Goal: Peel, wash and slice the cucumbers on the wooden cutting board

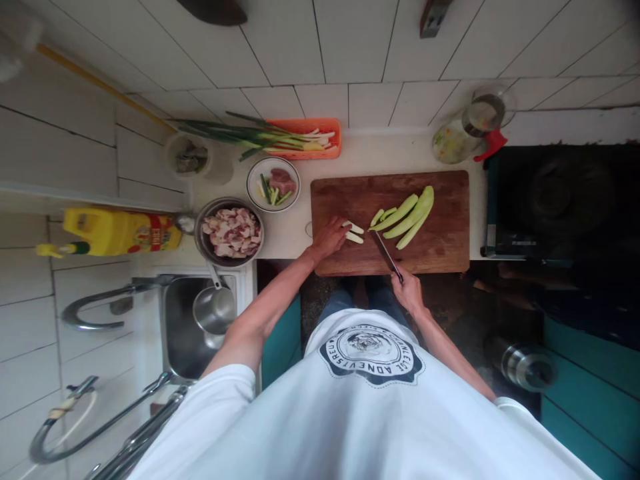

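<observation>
Cutting board (440, 253): wooden, on the counter, centre. Left hand (330, 237): fingers pressed down on pale cut pieces (354, 232) at the board's left side. Right hand (407, 290): clenched around the handle of a knife (386, 255), blade pointing far-left toward the pieces. Green peeled strips (407, 215): lying right of the blade. Bowl of raw meat (231, 233): left of the board. Plate (273, 184): beyond the bowl.

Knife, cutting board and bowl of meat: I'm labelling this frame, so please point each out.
Knife (385, 254): head view, middle of the blade.
Cutting board (450, 240): head view, bare wood at right.
Bowl of meat (204, 248): head view, metal rim.
</observation>
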Motion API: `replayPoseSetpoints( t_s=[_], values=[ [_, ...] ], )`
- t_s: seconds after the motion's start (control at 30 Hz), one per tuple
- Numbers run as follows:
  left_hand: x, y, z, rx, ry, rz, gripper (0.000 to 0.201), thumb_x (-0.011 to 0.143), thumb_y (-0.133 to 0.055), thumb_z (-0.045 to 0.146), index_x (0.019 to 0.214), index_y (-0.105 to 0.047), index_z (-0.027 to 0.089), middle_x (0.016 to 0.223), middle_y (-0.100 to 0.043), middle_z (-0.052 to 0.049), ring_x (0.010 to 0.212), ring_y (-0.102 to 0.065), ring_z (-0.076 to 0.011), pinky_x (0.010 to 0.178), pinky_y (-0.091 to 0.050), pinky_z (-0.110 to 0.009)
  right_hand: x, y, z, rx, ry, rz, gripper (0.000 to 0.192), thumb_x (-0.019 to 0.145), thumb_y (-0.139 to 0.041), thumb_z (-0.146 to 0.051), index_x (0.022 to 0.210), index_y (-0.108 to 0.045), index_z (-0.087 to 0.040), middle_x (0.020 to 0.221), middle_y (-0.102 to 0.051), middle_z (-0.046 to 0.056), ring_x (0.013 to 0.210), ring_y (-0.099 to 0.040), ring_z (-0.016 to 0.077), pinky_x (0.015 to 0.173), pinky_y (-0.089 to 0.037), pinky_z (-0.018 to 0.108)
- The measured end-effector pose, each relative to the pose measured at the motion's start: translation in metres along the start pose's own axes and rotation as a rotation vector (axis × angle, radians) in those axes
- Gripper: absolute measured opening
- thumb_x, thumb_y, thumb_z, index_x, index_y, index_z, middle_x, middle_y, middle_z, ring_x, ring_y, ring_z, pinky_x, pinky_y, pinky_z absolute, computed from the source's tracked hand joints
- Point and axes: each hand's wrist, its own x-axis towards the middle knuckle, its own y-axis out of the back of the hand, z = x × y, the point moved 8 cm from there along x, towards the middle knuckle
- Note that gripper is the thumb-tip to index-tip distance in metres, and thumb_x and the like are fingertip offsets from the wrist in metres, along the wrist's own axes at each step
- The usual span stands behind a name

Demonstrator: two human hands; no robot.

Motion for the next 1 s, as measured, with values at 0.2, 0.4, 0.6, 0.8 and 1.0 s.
replayPoseSetpoints(
  t_s=[0.2, 0.4, 0.6, 0.8, 1.0],
  values=[
    [-0.016, -0.033, 0.022, 0.215, 0.077, -0.058, 0.041, 0.104, -0.052, 0.018, 0.141, -0.069, 0.018, 0.138, -0.068, -0.017, 0.134, -0.059, -0.0354, 0.117, -0.047, -0.054, -0.002, -0.006, 0.01, 0.091, -0.044, 0.024, 0.046, 0.105, -0.047, -0.04, 0.133, -0.077, -0.018, 0.108, -0.084, 0.011, 0.091, -0.078, 0.0258, 0.084, -0.056, 0.031],
    [-0.033, -0.035, 0.006, 0.041, 0.194, 0.002, 0.033, 0.103, -0.056, 0.017, 0.129, -0.076, 0.018, 0.125, -0.073, -0.015, 0.123, -0.067, -0.0311, 0.107, -0.055, -0.046, 0.005, -0.008, -0.002, 0.094, -0.04, -0.023, 0.047, 0.106, -0.045, -0.039, 0.135, -0.075, -0.018, 0.109, -0.084, 0.011, 0.093, -0.078, 0.026, 0.085, -0.056, 0.032],
    [-0.04, -0.022, -0.027, -0.052, 0.355, 0.161, 0.034, 0.102, -0.058, 0.014, 0.132, -0.074, 0.018, 0.124, -0.074, -0.013, 0.112, -0.07, -0.0271, 0.104, -0.058, -0.044, 0.011, -0.016, -0.009, -0.031, -0.028, -0.106, 0.046, 0.108, -0.044, -0.038, 0.137, -0.074, -0.02, 0.104, -0.083, 0.01, 0.09, -0.078, 0.0263, 0.082, -0.054, 0.031],
    [-0.047, -0.031, 0.001, 0.093, 0.187, 0.046, 0.04, 0.104, -0.056, 0.018, 0.142, -0.07, 0.02, 0.137, -0.068, -0.015, 0.131, -0.061, -0.0321, 0.114, -0.052, -0.05, 0.028, -0.016, -0.034, -0.227, 0.023, -0.169, 0.047, 0.114, -0.04, -0.04, 0.15, -0.067, -0.026, 0.121, -0.082, 0.01, 0.106, -0.077, 0.0284, 0.089, -0.055, 0.033],
    [-0.053, -0.045, 0.02, 0.227, 0.124, -0.059, 0.045, 0.105, -0.051, 0.013, 0.147, -0.068, 0.018, 0.15, -0.064, -0.019, 0.142, -0.054, -0.0372, 0.114, -0.047, -0.058, 0.044, -0.007, -0.052, -0.44, 0.088, -0.272, 0.051, 0.117, -0.033, -0.041, 0.159, -0.059, -0.027, 0.133, -0.078, 0.013, 0.112, -0.076, 0.0285, 0.092, -0.055, 0.035]
  ],
)
